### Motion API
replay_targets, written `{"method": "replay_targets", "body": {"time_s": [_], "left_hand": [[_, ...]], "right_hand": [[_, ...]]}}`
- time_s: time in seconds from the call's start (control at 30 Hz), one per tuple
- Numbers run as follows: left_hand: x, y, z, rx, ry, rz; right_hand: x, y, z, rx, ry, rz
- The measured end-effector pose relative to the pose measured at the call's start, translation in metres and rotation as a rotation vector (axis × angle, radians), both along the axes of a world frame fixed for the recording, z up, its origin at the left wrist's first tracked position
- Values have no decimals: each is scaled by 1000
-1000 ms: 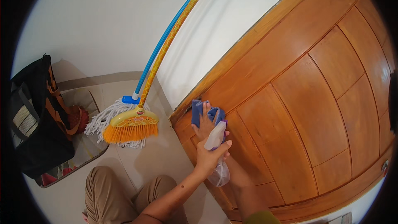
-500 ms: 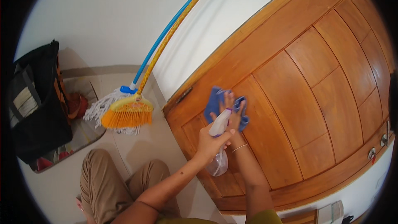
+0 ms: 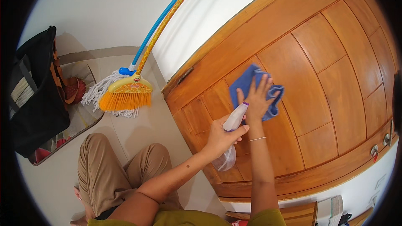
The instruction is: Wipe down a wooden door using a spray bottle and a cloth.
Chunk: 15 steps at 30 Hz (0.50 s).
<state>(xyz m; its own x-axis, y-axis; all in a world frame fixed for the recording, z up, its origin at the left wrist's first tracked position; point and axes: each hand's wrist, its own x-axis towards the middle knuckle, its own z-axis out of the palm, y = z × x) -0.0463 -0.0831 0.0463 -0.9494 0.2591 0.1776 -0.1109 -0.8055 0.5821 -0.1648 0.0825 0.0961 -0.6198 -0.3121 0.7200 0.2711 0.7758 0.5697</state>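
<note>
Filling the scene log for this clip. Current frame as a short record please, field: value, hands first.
Left hand: gripping a clear plastic spray bottle with white-and-purple sprayer head
Right hand: fingers spread over a blue cloth
Surface under cloth: brown wooden panelled door
Floor, left of door: orange-bristled broom with yellow patterned handle, in front of a white string mop with blue handle
Far left: black fabric bag with brown straps
</note>
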Motion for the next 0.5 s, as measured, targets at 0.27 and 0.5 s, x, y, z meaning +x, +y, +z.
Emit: {"method": "replay_targets", "body": {"time_s": [0.27, 0.5], "left_hand": [[-31, -2, -26, -11, -32, 89], [-51, -9, -37, 57, -190, 171]], "right_hand": [[-26, -18, -124, -18, -503, 83], [-41, -11, -184, -338, -662, 371]]}}
